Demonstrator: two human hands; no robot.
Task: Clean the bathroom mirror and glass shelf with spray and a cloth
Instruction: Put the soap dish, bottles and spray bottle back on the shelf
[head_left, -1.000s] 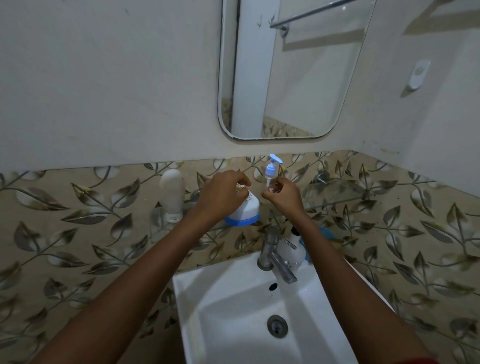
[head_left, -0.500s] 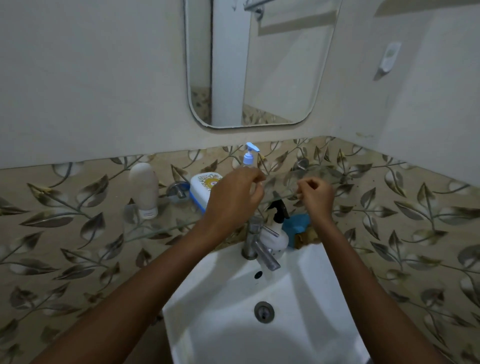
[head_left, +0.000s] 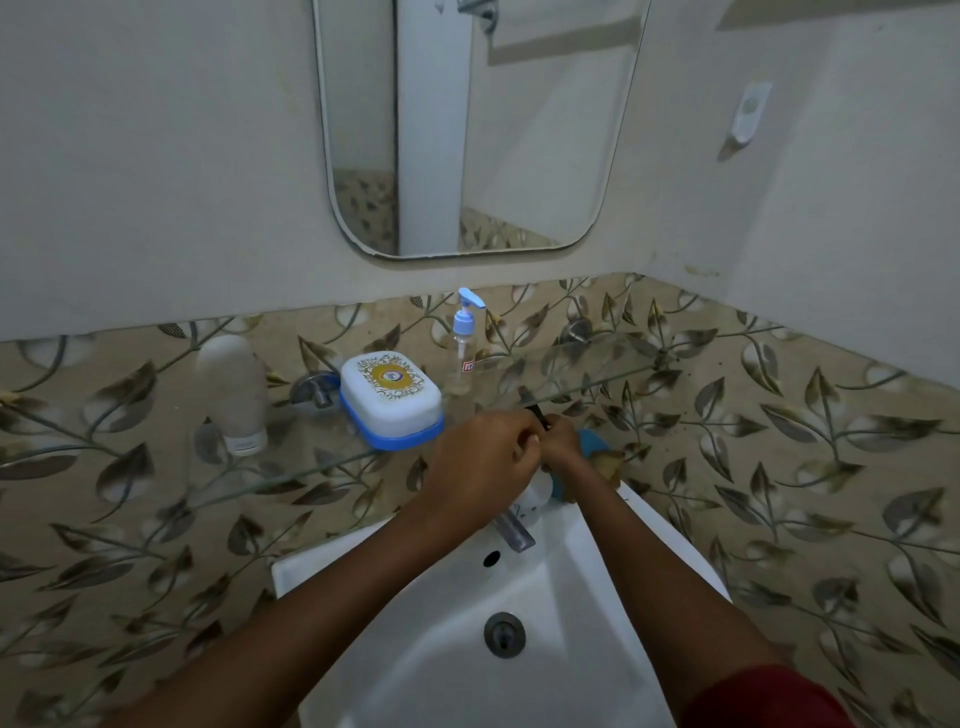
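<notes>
Leaf-patterned tiles run behind your white basin (head_left: 322, 571), with the mirror (head_left: 519, 130) on the plain wall above and the glass shelf (head_left: 597, 387) between them. Along the shelf's left half stand a white tube (head_left: 234, 395), a white-and-blue soap box (head_left: 390, 397) and, near its middle, a clear pump bottle (head_left: 464, 345); its right half is bare.

Both your hands meet under the shelf's front edge, at the basin's back rim by the tap (head_left: 514, 530). Your left hand (head_left: 480, 462) is curled, but you cannot tell what it holds. Your right hand (head_left: 561, 444) is closed around the black-topped spray bottle (head_left: 537, 415), mostly hidden behind your hands. The blue cloth (head_left: 592, 441) lies just behind it on the basin's rim.

By the look of it, cleaning has not begun: no spray or wipe marks show on the mirror, and the shelf's things still need clearing.
</notes>
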